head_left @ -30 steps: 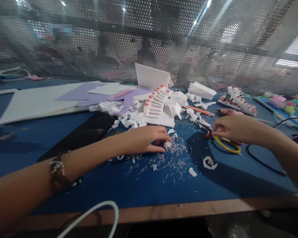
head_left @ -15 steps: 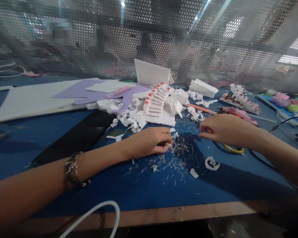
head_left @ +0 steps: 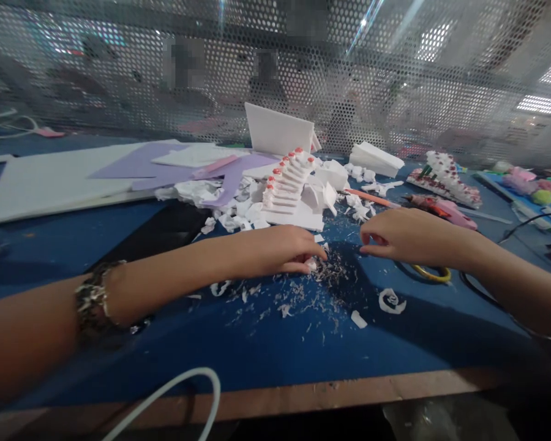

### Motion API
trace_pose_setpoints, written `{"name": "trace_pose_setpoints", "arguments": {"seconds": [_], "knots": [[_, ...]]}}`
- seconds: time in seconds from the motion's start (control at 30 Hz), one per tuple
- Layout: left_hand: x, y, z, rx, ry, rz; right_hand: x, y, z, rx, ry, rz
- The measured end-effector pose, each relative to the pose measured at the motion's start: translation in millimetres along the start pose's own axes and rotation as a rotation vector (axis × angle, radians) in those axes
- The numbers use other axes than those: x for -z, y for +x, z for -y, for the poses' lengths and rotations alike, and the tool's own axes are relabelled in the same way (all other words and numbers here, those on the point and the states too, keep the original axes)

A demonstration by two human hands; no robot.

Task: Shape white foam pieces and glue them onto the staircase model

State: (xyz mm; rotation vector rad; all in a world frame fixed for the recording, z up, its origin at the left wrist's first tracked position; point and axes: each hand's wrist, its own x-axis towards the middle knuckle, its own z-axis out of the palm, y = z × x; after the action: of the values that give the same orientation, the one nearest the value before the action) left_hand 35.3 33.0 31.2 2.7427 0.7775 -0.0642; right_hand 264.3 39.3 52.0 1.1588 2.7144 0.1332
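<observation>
Your left hand (head_left: 280,250) lies low on the blue surface (head_left: 266,343), fingers curled in, fingertips pinched on a small white scrap (head_left: 310,265) at the edge of the shavings pile (head_left: 330,275); that pile sits right between your two grips. Your right hand (head_left: 401,236) hovers just past the pile, thumb and fingers drawn loosely together — can't tell if it's got anything. The yellow-handled scissors (head_left: 434,275) lie under your right wrist; the white foam staircase (head_left: 290,184) stands beyond your left grip.
</observation>
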Motion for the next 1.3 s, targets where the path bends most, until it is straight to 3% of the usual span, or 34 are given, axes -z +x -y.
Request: {"name": "trace_pose_setpoints", "arguments": {"seconds": [0.13, 0.33, 0.47, 0.53, 0.8, 1.0, 1.1, 1.2, 1.3], "knots": [[0.9, 1.0, 0.5, -0.043, 0.006, 0.015, -4.9, -6.9, -6.2, -0.010, 0.029, -0.006], [-4.0, 2.8, 0.0, -0.078, -0.033, -0.077, -11.2, -19.4, -10.1, 0.001, 0.137, -0.002], [-9.6, 7.5, -4.4, -0.145, -0.025, -0.064, -14.3, -27.7, -6.4, 0.091, 0.375, -0.071], [-12.9, 9.7, -5.0, -0.159, -0.027, -0.072, -17.9, -31.2, -2.9, 0.171, 0.454, -0.041], [-12.6, 8.3, -1.5, -0.078, -0.172, -0.029, -31.6, -36.9, 3.4, 0.308, 0.445, 0.145], [4.8, -4.3, 0.5, 0.033, -0.108, 0.002, -33.1, -37.6, -1.0, 0.352, 0.543, 0.188], [21.4, -16.2, 7.5, 0.113, -0.047, -0.056, -34.6, -37.6, -3.0, 0.290, 0.578, 0.059], [31.4, -31.4, 17.9, 0.192, 0.058, -0.123, -38.9, -35.2, -8.4, 0.127, 0.541, -0.247], [26.8, -46.3, 29.7, 0.303, 0.169, -0.115, -45.6, -30.1, -16.2, 0.007, 0.411, -0.496]]}}
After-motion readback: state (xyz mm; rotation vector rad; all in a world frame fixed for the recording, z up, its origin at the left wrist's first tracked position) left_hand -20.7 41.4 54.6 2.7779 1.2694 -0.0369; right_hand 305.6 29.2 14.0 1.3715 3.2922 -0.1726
